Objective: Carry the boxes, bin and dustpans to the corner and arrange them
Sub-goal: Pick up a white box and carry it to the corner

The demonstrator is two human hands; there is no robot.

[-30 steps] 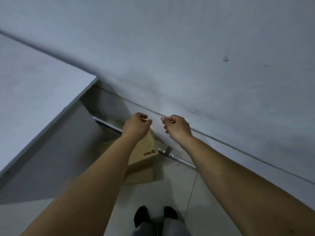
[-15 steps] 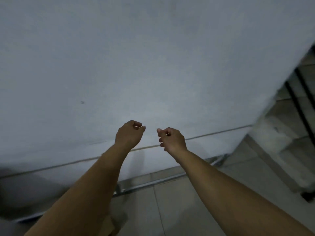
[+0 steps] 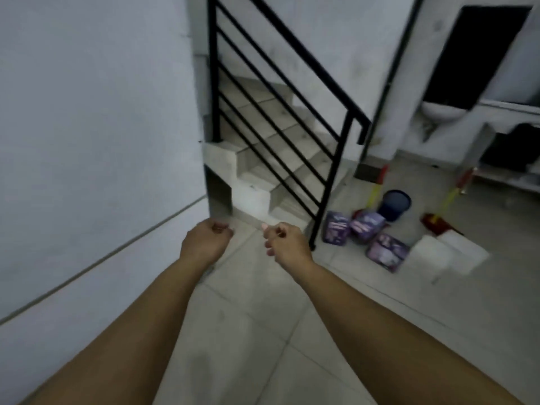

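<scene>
My left hand [image 3: 206,244] and my right hand [image 3: 285,244] are stretched out in front of me over the tiled floor, fingers loosely curled, holding nothing. To the right, past the foot of the stairs, three purple boxes [image 3: 366,225] lie on the floor. A dark blue bin [image 3: 394,204] stands behind them. Two white boxes [image 3: 429,254] sit side by side further right. A red dustpan [image 3: 435,225] with a yellow handle stands behind the white boxes. A second dustpan's handle [image 3: 375,191] rises beside the bin.
A grey wall [image 3: 87,141] runs along my left. A staircase with a black railing [image 3: 280,121] lies ahead. A white sink [image 3: 441,111] and a low shelf [image 3: 508,176] are at the far right.
The view has swung right, from the corner with the brown cardboard boxes, along the wall, to the stairs and the items on the floor. Both hands stay raised and hold nothing.
</scene>
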